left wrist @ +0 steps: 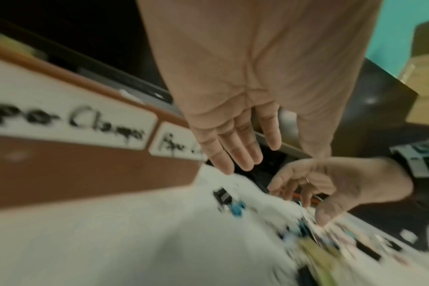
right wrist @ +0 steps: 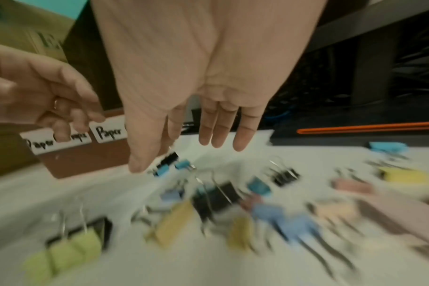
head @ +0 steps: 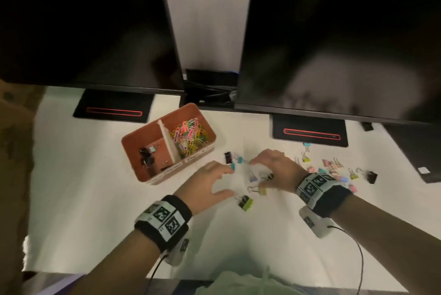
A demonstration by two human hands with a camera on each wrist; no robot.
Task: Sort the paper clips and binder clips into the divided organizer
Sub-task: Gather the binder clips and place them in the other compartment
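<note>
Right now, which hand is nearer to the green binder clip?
Left. The left hand has its thumb almost beside the green binder clip; the right hand hovers farther back, above other clips.

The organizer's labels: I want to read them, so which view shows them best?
The left wrist view: the organizer fills its left side and the labels are large, if blurred. The right wrist view shows them smaller, partly behind the left hand. The head view shows them tiny, unreadable.

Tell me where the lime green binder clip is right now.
In the head view, the lime green binder clip lies on the white desk, nearest the person, just beyond the left hand.
</note>
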